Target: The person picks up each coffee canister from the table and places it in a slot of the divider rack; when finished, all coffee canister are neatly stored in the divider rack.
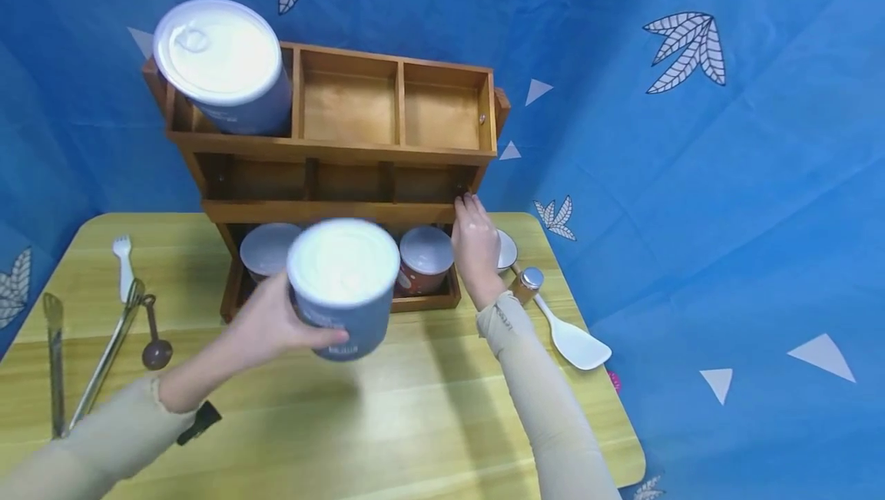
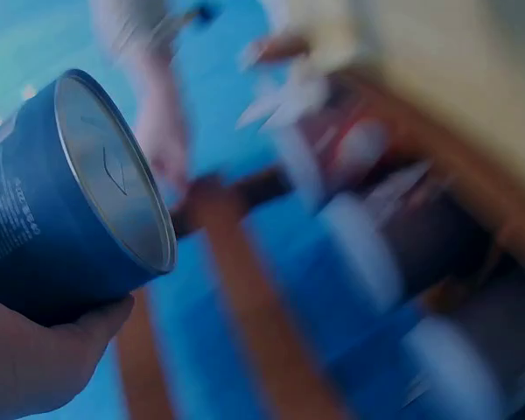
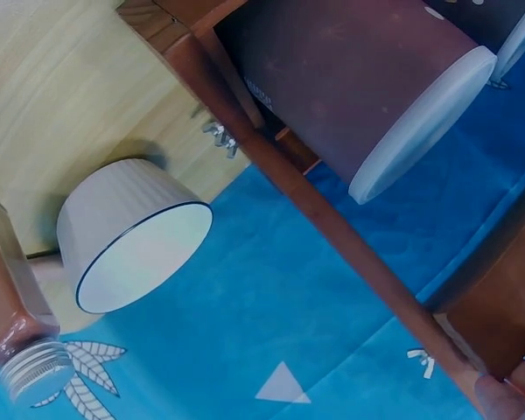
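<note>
My left hand grips a blue can with a white plastic lid, holding it upright in front of the wooden shelf rack. In the left wrist view the thumb presses the side of this can, whose metal pull-ring end shows. A second large blue can with a white lid stands in the top tier's left compartment. My right hand holds the rack at the right end of its middle tier, fingertips over the wood. In the right wrist view its fingers are at the rack's edge.
Lidded cans stand in the bottom tier. Right of the rack are a white bowl, a metal-capped jar and a white spatula. At left lie a white fork, tongs and a brown measuring spoon.
</note>
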Available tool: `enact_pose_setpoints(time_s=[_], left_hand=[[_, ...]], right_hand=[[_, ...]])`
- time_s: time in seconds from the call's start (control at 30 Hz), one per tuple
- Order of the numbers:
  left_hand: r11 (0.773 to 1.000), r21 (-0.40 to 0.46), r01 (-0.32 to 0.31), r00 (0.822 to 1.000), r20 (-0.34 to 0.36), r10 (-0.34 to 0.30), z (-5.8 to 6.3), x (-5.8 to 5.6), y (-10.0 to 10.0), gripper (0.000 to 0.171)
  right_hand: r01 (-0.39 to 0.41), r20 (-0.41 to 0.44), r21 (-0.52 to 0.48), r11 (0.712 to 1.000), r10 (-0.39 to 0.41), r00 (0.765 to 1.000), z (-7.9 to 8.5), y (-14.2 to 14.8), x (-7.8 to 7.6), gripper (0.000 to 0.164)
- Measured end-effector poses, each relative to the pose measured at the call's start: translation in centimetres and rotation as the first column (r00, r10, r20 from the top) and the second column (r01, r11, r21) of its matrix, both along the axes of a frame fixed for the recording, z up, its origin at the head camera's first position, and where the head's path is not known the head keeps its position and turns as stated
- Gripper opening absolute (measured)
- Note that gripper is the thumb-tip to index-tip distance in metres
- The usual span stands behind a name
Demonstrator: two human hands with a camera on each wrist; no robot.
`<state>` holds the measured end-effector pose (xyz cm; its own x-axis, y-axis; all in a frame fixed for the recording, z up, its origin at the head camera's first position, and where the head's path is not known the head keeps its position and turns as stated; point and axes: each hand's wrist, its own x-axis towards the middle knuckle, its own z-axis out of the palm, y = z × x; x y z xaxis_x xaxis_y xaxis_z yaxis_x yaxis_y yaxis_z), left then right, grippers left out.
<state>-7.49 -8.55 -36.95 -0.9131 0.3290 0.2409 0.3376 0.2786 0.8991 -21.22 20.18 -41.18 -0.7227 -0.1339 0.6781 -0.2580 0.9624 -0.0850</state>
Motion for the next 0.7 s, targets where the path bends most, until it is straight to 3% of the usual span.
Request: enact_pose_setpoints(time_s=[0.1, 0.2, 0.27, 0.37, 0.43, 0.53, 0.63, 0.7], left_hand=[[0.995, 0.082, -0.059, 0.994, -0.083, 0.066, 4.5, -2.3, -0.4, 0.110], [0.979, 0.165, -0.118, 0.969, -0.197, 0.150, 8.2, -4.6, 0.2, 0.113], [0.962, 0.215, -0.166, 0.934, -0.279, 0.223, 10.2, -5.9, 1.0, 0.112], [0.928, 0.293, -0.230, 0.862, -0.381, 0.334, 12.4, -7.6, 2.6, 0.110], [0.900, 0.342, -0.271, 0.817, -0.412, 0.402, 13.0, -8.7, 3.5, 0.109], [0.873, 0.395, -0.287, 0.759, -0.462, 0.458, 12.6, -10.4, 4.4, 0.107], [0.862, 0.424, -0.279, 0.709, -0.514, 0.482, 11.6, -12.1, 5.0, 0.105], [0.861, 0.430, -0.270, 0.686, -0.542, 0.486, 11.0, -13.0, 5.1, 0.104]], right_hand=[[0.005, 0.010, 0.007, 1.000, -0.005, 1.000, 0.1, 0.2, 0.0, 0.026], [0.007, 0.002, 0.012, 1.000, -0.007, 1.000, 0.2, 0.4, 0.2, 0.026], [0.010, -0.016, 0.017, 1.000, -0.009, 1.000, 0.2, 0.6, 0.2, 0.026], [0.006, -0.029, 0.024, 1.000, -0.006, 1.000, 0.2, 0.8, 0.1, 0.026], [0.003, -0.025, 0.030, 1.000, -0.002, 1.000, 0.3, 0.7, 0.1, 0.027], [-0.003, -0.019, 0.036, 0.999, 0.003, 1.000, 0.3, 0.5, 0.1, 0.028], [-0.003, -0.023, 0.031, 1.000, 0.003, 1.000, 0.3, 0.2, 0.3, 0.029], [-0.006, -0.027, 0.028, 1.000, 0.007, 1.000, 0.2, 0.1, 0.5, 0.029]])
